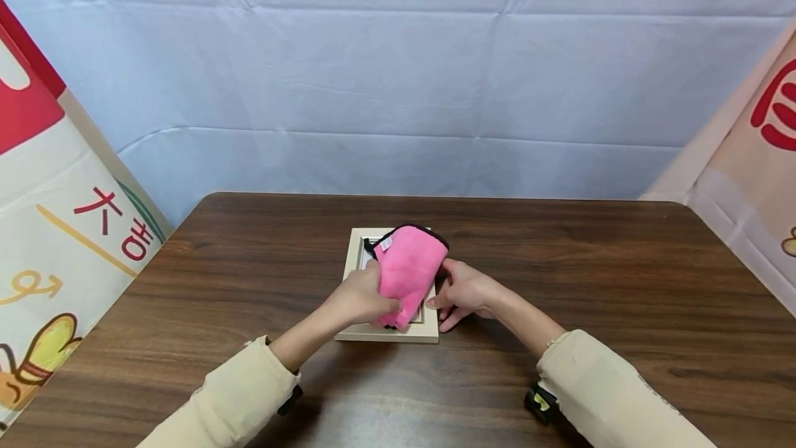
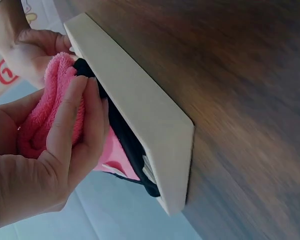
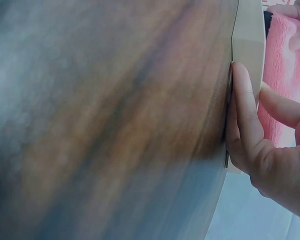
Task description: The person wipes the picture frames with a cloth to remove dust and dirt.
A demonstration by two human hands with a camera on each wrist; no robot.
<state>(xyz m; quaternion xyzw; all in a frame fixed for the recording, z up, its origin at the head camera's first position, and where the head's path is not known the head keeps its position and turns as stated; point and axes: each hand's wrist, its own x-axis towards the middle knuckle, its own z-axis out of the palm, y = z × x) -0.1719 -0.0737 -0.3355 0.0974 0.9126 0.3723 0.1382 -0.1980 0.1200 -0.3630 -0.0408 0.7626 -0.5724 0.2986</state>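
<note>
A pink fleecy cloth (image 1: 412, 261) with black edging and a small white tag lies over a cream picture frame (image 1: 356, 247), which rests flat on the table. My left hand (image 1: 365, 296) holds the cloth bunched between thumb and fingers, above the frame's near left part. In the left wrist view the cloth's black hem (image 2: 122, 135) runs along the frame's inner side. At the frame's right side, my right hand (image 1: 468, 289) grips the border, thumb on top. Its fingers lie along the outer side, low by the tabletop, in the right wrist view. Much of the frame's middle is hidden under the cloth.
The dark wood-grain table (image 1: 249, 268) reaches back to a pale blue cloth backdrop (image 1: 373, 75). Printed hangings, one on the left (image 1: 74, 240) and one on the right (image 1: 759, 178), flank it. Both sleeves are cream, with a dark device (image 1: 542, 403) at the right wrist.
</note>
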